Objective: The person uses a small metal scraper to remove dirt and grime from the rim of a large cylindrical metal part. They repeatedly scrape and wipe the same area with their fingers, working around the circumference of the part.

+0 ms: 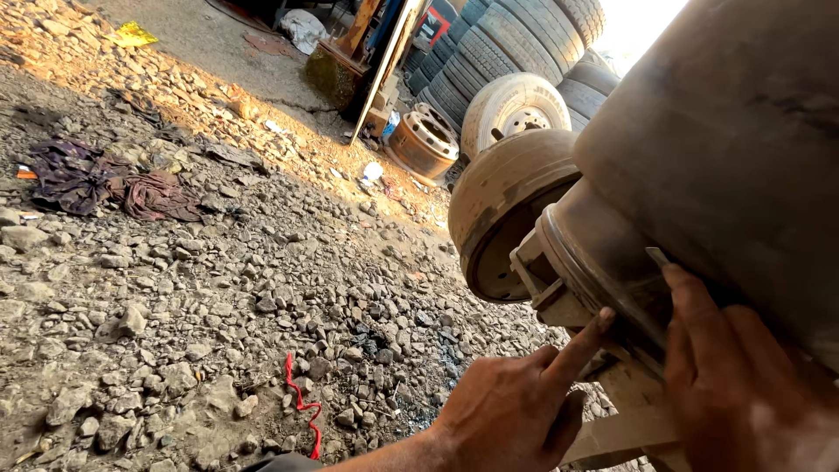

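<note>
Your left hand [511,411]: low centre of the view, forefinger stretched up, its tip touching the dusty metal band clamp [603,275] that rings the brake chamber; the other fingers are curled in, gripping nothing.

Your right hand [730,376]: lower right, laid against the same clamp, forefinger pointing up along a thin flat metal strip [657,256] that stands against the large grey cylinder [725,149]. I cannot tell whether the fingers pinch the strip or merely rest on it.

Band clamp: right of centre, seated around the chamber body, just beside a squared bracket [537,267] on its left.

Brake drum [502,205]: behind the bracket, round, tan with dust, open face turned down and left.

Ground [218,288]: loose grey stones and gravel.

Red cord [301,406]: lying on the stones, left of your left hand, apart from it.

Dark rags [105,179]: heaped at upper left.

Stacked tyres [516,44]: far top, with a white wheel [516,109] and a rusty rim [424,140] near them.
</note>
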